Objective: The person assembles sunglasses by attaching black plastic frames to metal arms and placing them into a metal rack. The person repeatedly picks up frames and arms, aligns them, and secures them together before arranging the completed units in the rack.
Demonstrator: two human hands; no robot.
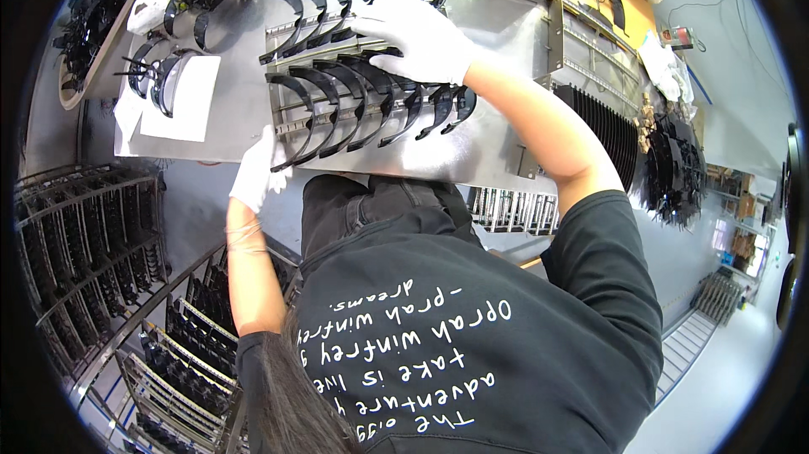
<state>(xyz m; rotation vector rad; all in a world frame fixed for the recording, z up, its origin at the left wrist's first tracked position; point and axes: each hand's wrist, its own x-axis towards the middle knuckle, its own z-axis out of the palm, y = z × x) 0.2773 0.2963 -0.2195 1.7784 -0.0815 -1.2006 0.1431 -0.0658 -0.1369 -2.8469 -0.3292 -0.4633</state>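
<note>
A metal rack (295, 126) on the steel table carries two rows of curved glossy black plastic strips (324, 117), standing side by side. My right hand (417, 39), in a white glove, lies over the middle of the rack between the two rows. Its fingers stretch leftward, with the thumb apart and lower, among the black strips; its palm hides several of them. At the rack's near left corner is my left hand (259, 169), also gloved in white. Its fingers close around that corner, by the lower end of the nearest strip.
White paper (198, 104) with curved black parts lies on the table's left. A bin of black parts (97, 32) stands beyond it. On the right are a metal frame (590, 53), a black ribbed stack (597, 129) and a yellow board (619, 11). Loaded racks (93, 243) stand lower left.
</note>
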